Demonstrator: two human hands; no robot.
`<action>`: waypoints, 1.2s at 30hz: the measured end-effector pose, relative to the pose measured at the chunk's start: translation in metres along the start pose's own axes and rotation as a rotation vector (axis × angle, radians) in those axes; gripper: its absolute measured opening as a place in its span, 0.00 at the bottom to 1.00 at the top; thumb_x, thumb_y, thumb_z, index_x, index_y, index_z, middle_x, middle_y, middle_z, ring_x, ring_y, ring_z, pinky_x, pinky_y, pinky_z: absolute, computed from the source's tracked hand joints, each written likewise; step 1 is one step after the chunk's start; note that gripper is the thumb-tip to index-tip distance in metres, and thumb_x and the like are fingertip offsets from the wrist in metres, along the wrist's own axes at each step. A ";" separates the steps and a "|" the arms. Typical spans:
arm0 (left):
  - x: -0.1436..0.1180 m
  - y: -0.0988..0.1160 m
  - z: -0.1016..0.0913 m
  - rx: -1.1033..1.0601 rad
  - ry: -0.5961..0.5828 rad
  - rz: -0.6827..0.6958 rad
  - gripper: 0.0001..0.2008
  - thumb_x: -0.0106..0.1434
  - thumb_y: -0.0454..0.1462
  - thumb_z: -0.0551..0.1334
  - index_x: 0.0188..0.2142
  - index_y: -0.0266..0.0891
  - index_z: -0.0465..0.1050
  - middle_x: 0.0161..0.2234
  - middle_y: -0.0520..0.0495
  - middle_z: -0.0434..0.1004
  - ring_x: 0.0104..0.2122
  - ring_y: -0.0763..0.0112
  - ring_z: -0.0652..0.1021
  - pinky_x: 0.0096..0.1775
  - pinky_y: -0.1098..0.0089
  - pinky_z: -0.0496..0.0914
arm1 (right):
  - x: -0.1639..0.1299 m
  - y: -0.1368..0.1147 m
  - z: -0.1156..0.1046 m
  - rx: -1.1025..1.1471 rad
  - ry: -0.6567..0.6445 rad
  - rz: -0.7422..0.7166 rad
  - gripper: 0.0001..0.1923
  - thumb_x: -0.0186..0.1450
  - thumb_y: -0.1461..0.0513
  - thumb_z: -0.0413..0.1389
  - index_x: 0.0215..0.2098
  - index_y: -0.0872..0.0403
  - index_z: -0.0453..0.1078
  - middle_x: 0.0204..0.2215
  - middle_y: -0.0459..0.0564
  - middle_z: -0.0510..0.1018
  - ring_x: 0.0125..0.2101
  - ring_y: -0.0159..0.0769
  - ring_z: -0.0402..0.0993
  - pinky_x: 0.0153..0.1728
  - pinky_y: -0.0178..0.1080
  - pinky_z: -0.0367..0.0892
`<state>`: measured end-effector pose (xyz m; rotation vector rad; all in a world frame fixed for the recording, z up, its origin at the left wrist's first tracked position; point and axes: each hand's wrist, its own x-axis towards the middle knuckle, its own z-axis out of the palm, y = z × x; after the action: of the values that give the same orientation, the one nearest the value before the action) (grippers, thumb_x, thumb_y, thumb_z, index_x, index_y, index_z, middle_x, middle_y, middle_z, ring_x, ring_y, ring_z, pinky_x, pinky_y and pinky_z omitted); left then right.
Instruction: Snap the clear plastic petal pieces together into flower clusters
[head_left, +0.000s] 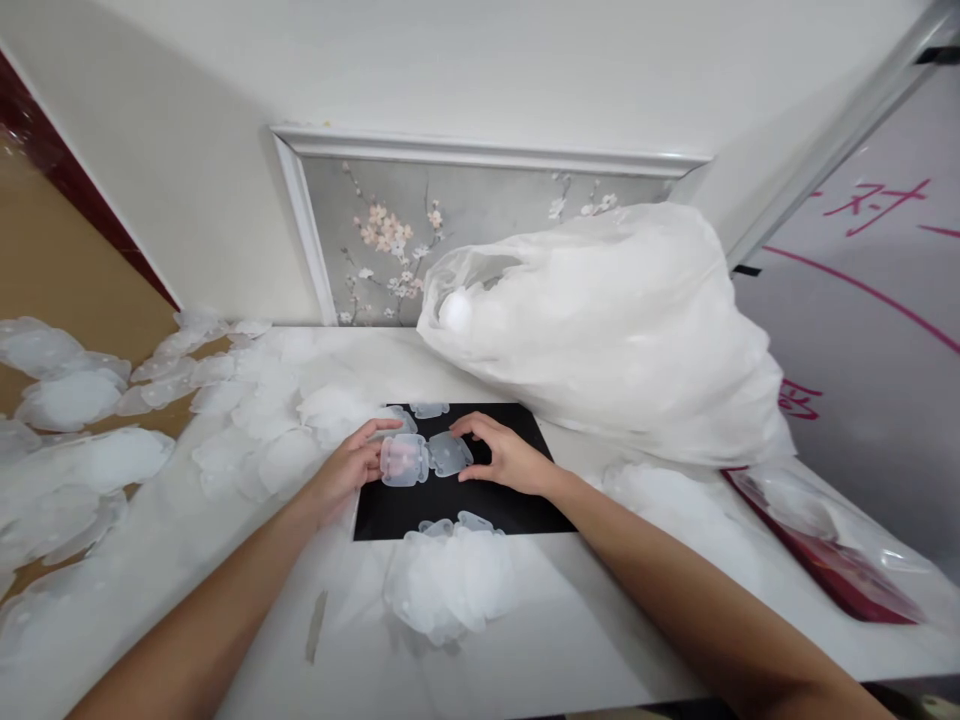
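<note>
Working over a black mat (450, 505) that sets off the pale translucent pieces, the person holds two small frosted plastic pieces side by side at its upper middle. The left hand (352, 465) curls its fingers closed around the left plastic piece (403, 461), thumb on top, while the right hand (504, 455) pinches the right plastic piece (450, 453) with narrow, bent fingers; the two pieces touch at their inner edges, as if held aligned. A heap of similar pieces (448, 580) lies at the mat's near edge, within easy reach. Many more are spread over the white table (570, 640) to the left, and a big white bag (615, 320) slumps behind the mat.
</note>
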<state>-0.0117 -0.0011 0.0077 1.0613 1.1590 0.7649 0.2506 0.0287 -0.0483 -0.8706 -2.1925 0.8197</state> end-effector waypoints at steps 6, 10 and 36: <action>0.004 -0.004 -0.007 0.112 -0.121 0.088 0.29 0.47 0.29 0.60 0.52 0.41 0.70 0.41 0.47 0.83 0.42 0.60 0.80 0.45 0.64 0.71 | -0.001 -0.001 -0.001 -0.015 -0.006 -0.011 0.24 0.58 0.54 0.67 0.49 0.50 0.68 0.51 0.56 0.72 0.52 0.47 0.70 0.53 0.53 0.68; 0.007 -0.008 -0.011 0.206 -0.150 0.162 0.31 0.43 0.26 0.57 0.49 0.40 0.72 0.45 0.44 0.81 0.42 0.63 0.80 0.49 0.63 0.71 | -0.001 0.000 -0.002 -0.057 -0.035 -0.071 0.13 0.61 0.57 0.65 0.43 0.50 0.73 0.54 0.55 0.73 0.55 0.46 0.69 0.56 0.52 0.65; 0.000 0.000 0.003 -0.199 0.101 0.017 0.11 0.59 0.41 0.67 0.39 0.40 0.70 0.35 0.47 0.82 0.36 0.66 0.81 0.40 0.66 0.75 | 0.008 -0.013 0.003 1.108 0.189 0.555 0.20 0.53 0.53 0.69 0.37 0.52 0.69 0.32 0.48 0.82 0.31 0.37 0.80 0.33 0.40 0.75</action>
<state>-0.0089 -0.0017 0.0081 0.8759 1.1343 0.9355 0.2390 0.0264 -0.0376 -0.8704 -1.0001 1.8468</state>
